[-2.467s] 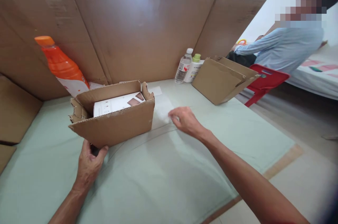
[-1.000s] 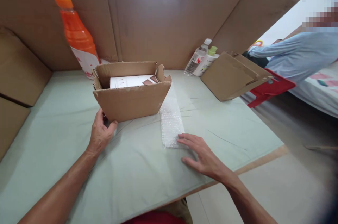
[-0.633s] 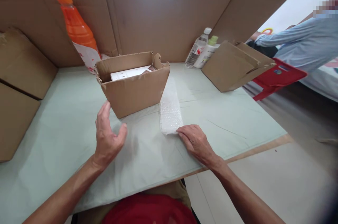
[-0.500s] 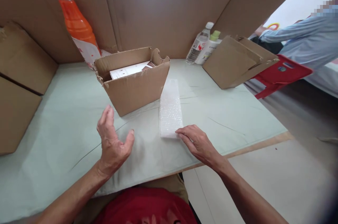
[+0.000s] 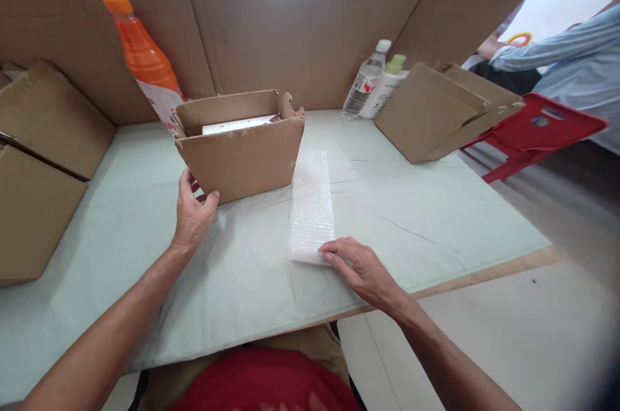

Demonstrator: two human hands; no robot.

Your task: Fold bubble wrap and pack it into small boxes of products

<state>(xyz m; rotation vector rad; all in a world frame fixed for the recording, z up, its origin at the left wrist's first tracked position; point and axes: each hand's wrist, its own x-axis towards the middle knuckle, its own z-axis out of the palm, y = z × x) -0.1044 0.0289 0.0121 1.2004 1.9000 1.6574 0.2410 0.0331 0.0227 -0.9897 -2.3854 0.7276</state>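
Note:
An open-topped cardboard box [image 5: 242, 162] stands on the table with a white carton [image 5: 237, 125] inside it; only the carton's top shows. My left hand [image 5: 194, 210] grips the box's lower left corner, thumb at the front face and fingers round the left side. A flat strip of bubble wrap [image 5: 310, 204] lies beside the box on its right, its far end close to the box's side. At the near right corner of the strip, my right hand [image 5: 356, 265] pinches the edge between thumb and fingers.
Behind the box stands an orange bottle [image 5: 145, 55]. A water bottle [image 5: 364, 83], a white bottle with a green cap [image 5: 386, 89] and another cardboard box [image 5: 429, 117] are at the back right. More boxes [image 5: 39, 204] sit left. A person's sleeve [image 5: 557, 52] and red stool [image 5: 542, 130] are beyond.
My left hand has moved forward and closed on the box's lower corner; the box looks slightly turned. My right hand keeps its pinch on the bubble wrap, which has shifted slightly toward me.

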